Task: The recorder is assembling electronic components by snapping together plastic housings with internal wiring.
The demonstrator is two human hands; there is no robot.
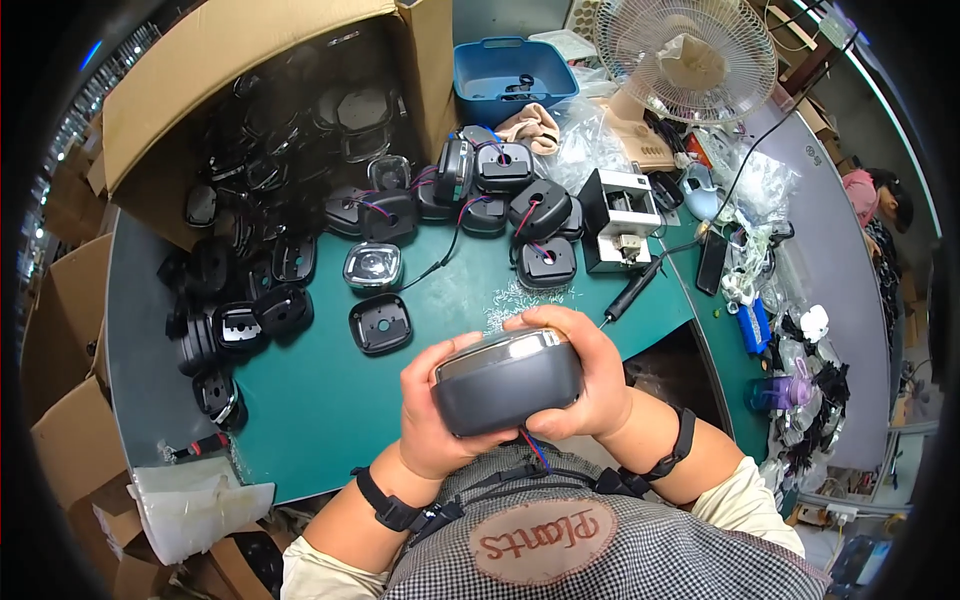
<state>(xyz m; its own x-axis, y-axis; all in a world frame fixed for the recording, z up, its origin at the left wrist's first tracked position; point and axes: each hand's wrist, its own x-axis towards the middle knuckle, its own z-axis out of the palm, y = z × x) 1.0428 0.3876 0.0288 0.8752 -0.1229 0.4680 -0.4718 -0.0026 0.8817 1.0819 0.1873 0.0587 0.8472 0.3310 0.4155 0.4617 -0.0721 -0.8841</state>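
Observation:
Both hands hold a dark grey lamp housing (508,395) with a clear, shiny lens along its top, above the bench's near edge. My left hand (430,420) is wrapped round its left side, and my right hand (595,375) grips the right side and top. Red and blue wires (537,450) hang beneath the housing. Beyond it on the green bench top (300,420) lie a clear-lensed lamp (374,266) and a black back cover (381,323) with a hole in its middle. Small white bits (525,300) are scattered just past my hands.
Several wired black housings (540,210) are grouped at the back, beside a white-and-black bench device (620,220). A cardboard box (430,80) full of housings stands back left. A soldering iron (632,290) lies right of my hands. Farther off are a blue basin (515,75) and a fan (685,60).

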